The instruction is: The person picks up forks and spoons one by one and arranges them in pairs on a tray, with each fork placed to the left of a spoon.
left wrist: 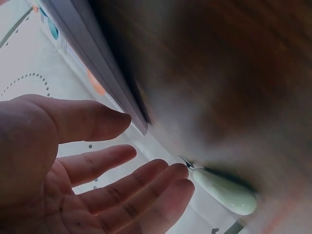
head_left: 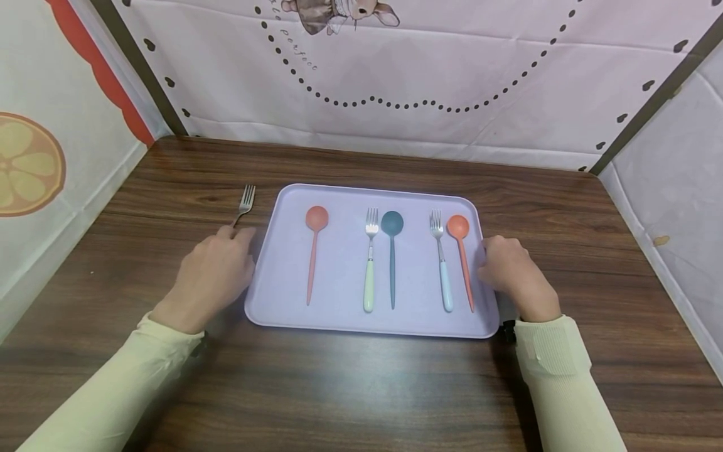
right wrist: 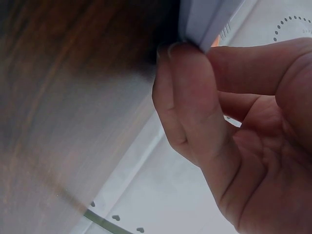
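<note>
A pale lilac tray (head_left: 344, 282) lies on the table. On it, from left to right, are a pink spoon (head_left: 317, 220), a fork with a light green handle (head_left: 369, 282), a dark teal spoon (head_left: 392, 223), a fork with a light blue handle (head_left: 445, 285) and an orange spoon (head_left: 458, 227). My right hand (head_left: 511, 270) pinches the tray's right rim (right wrist: 204, 22), thumb above and fingers below. Beside the left rim, my left hand (head_left: 211, 276) is spread and holds nothing. Close to its fingertips lies another fork (left wrist: 226, 192), its pale green handle hidden in the head view.
The dark wood table (head_left: 339, 395) extends in front of the tray and to both sides. A white printed cloth (head_left: 429, 69) stands along the back edge, with more cloth panels (head_left: 683, 163) at the left and right.
</note>
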Demonstrator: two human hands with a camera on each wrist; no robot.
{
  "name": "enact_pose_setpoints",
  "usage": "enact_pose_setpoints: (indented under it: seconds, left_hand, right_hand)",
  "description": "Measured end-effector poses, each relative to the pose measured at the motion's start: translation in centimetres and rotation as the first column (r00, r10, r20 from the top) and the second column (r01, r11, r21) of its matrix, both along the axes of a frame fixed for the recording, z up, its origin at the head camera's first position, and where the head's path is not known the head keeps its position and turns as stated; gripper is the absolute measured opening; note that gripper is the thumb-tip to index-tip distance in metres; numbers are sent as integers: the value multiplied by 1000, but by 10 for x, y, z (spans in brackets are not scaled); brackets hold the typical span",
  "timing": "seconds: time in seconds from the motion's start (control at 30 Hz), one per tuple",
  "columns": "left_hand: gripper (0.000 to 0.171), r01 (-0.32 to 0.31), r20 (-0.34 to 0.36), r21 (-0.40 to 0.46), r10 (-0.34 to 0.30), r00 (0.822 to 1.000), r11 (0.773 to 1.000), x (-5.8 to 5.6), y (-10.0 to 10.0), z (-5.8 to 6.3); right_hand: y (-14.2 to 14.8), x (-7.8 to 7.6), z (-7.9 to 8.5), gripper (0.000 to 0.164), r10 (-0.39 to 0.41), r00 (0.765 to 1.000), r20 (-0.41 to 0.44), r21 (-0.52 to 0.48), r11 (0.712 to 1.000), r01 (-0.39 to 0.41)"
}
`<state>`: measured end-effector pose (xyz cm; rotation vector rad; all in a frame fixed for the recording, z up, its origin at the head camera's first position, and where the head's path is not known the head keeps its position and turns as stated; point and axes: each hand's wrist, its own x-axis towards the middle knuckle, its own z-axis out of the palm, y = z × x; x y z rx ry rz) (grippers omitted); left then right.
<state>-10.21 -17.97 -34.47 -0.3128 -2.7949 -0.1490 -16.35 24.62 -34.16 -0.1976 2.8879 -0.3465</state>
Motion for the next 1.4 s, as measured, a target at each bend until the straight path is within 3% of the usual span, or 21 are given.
enact_pose_setpoints:
  seconds: [0.37,0.7,0.97,1.4]
  left_hand:
    - [28,-30,-57,-6,30,998,1000,1,-11,-5]
    - [25,-75,-66,2,75,995,997,2,-20,-8]
    - [13,-68,-36,-46,67,997,997,3,-27,-9]
    - [17,-50,48,-58,53,997,997,0,-35,-8]
  right_hand:
    - [0,3,-2,9,4,1000,-16,0,1000,-4]
    - [-1,6,-3,6,27,999,-43,2,1000,-27]
    - [-1,7,-4,9,22,999,-34,9,1000,-22]
    - [-4,11,-2,11,17,999,-31,13,1000,-17]
